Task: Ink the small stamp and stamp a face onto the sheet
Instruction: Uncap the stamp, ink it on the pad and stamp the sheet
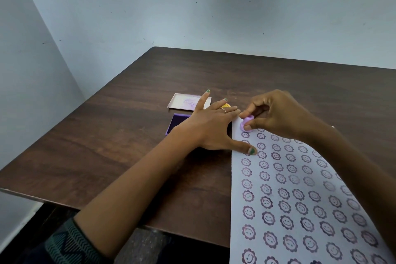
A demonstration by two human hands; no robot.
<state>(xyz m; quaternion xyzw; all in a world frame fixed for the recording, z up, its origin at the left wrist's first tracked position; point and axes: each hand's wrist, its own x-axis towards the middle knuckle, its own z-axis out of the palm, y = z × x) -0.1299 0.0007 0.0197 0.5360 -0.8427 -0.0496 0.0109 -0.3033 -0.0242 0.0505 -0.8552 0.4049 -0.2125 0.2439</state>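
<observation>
fingers: right hand (280,113) had its thumb and fingertips (248,127) pinched tight round the small stamp (246,122), pressing it face-down; left hand (211,126) was spread flat and open, gripping nothing.

table (128,135): dark wood, everything sat on it. I'll place the rest off the sheet.

sheet (300,188): long strip running from the near edge away toward the far side, already packed with rows of purple flower faces (266,218). Only the far end looked bare.

left hand job: thumb tip was down on the sheet's left edge, a bit nearer than the stamp, pinning it, I'd guess.

ink pad (175,123): purple tray just left of the sheet's far end, half hidden under the left hand.

lid (184,102): pale, open, beyond the pad and left of the sheet.

yellow thing (226,105): peeking past the left fingers, couldn't tell what it was.

small stamp: lilac, sat on the sheet's far left corner, right beyond the last row.

what the next move hinged on: stamp was straight under the right fingers, so a clean vertical lift looked like the call. Pad lay left of it, nearer the left hand.
</observation>
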